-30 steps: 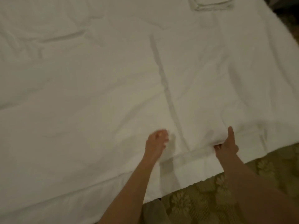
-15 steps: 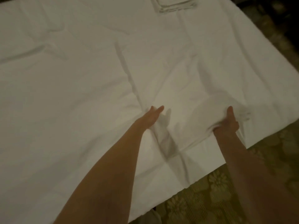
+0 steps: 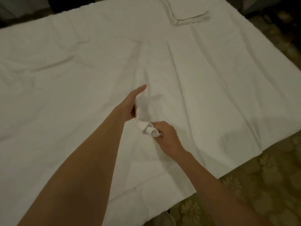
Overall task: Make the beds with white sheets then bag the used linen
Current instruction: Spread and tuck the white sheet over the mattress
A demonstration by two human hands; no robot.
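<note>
Surroundings: a folded stack of white linen (image 3: pixel 189 13) lies at the far end of the bed, well apart from both hands; floral-patterned carpet (image 3: pixel 260 185) shows along the right and near sides.
Obstructions: 2 bare forearms cross the near part of the white sheet (image 3: pixel 211 79) and cover the fabric beneath them; nothing else lies between the hands and the linen stack.
Hidden / unclear: the picture is dim and soft. The top-left corner is dark and cannot be read. The linen stack is cut off by the top edge. The fingers of the left hand are behind a raised fold, so their curl cannot be told.
Sheet position: spread flat over the bed with long creases running lengthwise; its near edge hangs over the carpet side.
Left hand (image 3: pixel 130 106): thumb extended forward, palm against the lifted fold of sheet; grip not resolvable.
Right hand (image 3: pixel 164 137): fingers curled tight round a bunched wad of the sheet, just beside the left hand.
</note>
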